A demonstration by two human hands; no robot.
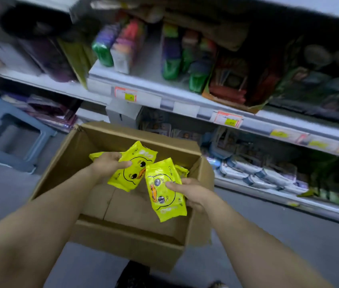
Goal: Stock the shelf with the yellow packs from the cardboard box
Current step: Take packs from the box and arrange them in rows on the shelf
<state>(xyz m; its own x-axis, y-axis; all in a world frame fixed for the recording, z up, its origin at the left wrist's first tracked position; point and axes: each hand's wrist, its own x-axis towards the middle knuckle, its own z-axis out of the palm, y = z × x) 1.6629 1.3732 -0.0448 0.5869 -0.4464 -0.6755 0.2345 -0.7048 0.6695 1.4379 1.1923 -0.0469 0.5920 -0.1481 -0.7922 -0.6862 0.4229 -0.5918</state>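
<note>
Now, low in the frame, both arms reach over the box. The left hand has its grip closed on a pack, thumb across the face and fingers beneath. The right hand grips a second pack the same way. Both packs hang at frame centre, clear above the box, probably so that two go up per trip. Yellow ends peek out behind them; whether they are held I cannot tell. Beyond, the shelf crosses the upper frame, with a bare strip between coloured goods, a likely slot.
</note>
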